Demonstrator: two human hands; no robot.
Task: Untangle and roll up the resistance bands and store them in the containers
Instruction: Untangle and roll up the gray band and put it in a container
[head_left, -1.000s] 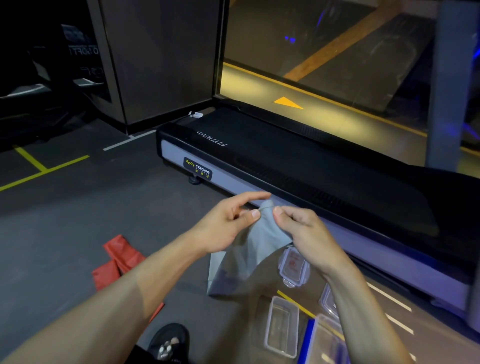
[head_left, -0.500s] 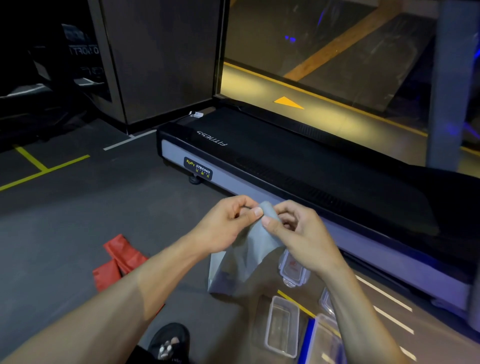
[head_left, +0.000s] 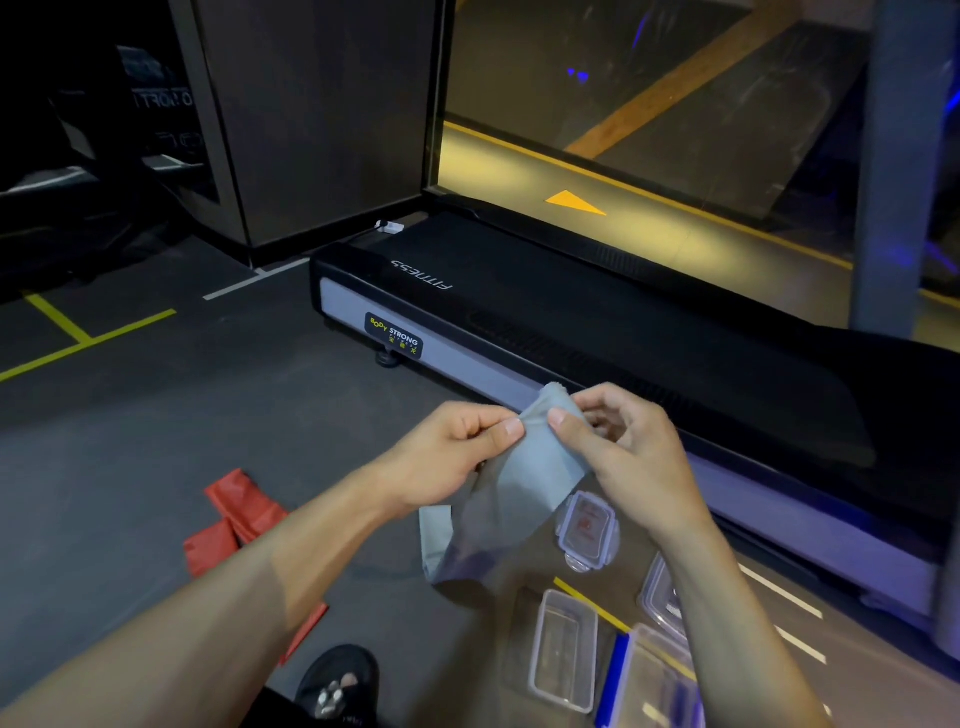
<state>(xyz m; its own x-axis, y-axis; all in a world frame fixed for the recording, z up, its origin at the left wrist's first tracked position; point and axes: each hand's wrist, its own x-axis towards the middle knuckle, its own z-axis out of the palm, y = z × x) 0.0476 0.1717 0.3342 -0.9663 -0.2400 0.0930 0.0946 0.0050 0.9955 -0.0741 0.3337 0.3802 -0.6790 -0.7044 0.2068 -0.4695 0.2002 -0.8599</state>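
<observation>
Grey band (head_left: 540, 467) — red band (head_left: 234, 519) — clear containers (head_left: 563, 649)

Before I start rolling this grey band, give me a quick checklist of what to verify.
1. Both hands on the grey band: ok, left hand and right hand pinch its top end.
2. Band untangled: cannot tell, its lower part hangs folded.
3. Open container ready: ok, on the floor, lid off.
4. Lid nearby: ok, beside it.
5. Red band stored: not ok, on the floor.
</observation>
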